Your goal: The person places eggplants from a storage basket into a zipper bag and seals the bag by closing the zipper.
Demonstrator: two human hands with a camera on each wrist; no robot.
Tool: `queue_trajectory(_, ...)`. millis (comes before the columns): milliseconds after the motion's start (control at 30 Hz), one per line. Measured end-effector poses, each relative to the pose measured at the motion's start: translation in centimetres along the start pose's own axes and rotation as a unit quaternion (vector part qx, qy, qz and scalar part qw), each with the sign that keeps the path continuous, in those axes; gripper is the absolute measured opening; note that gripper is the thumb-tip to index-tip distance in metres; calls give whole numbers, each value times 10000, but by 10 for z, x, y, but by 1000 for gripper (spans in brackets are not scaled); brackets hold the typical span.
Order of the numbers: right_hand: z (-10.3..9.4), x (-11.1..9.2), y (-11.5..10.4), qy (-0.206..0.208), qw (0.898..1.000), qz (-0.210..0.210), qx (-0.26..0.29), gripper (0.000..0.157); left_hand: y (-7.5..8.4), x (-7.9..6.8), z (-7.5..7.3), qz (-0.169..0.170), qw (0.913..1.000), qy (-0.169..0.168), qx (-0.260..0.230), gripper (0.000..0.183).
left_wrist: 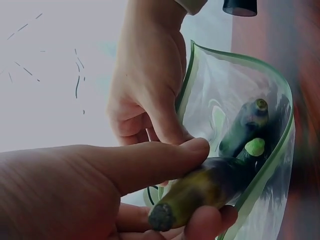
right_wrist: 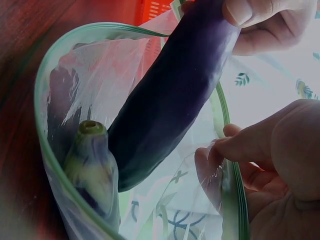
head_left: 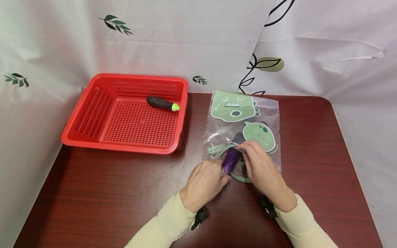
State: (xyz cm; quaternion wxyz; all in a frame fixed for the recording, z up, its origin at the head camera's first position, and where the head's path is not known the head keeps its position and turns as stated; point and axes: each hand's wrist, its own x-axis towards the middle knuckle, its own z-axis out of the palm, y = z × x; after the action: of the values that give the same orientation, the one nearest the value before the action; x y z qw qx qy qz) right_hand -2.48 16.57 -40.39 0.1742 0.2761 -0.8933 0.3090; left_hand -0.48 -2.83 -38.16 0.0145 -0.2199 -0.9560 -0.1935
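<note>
My left hand point(head_left: 204, 181) grips a long purple eggplant point(right_wrist: 172, 95) near its stem end. The far end of that eggplant reaches down through the mouth of a clear zip bag point(head_left: 214, 132) printed with green cartoon shapes. In the right wrist view, the thumb and fingers of my right hand point(right_wrist: 280, 160) pinch the bag's green-edged rim, keeping the mouth wide. Inside the bag sits another eggplant point(right_wrist: 92, 167), stem end up. The left wrist view also shows a dark vegetable with a bright green tip point(left_wrist: 255, 147) inside the bag.
A red plastic basket point(head_left: 124, 146) stands at the back left, holding one dark long vegetable with a bright green tip point(head_left: 161, 103). Patterned white cloth point(head_left: 155, 41) hangs behind the dark wooden table point(head_left: 124, 186).
</note>
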Motion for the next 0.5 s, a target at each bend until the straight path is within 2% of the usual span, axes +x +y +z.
queue_trajectory(500,0,0,0,-15,10000,-9,24,35,1,4,1,99,9999,0,-103,22)
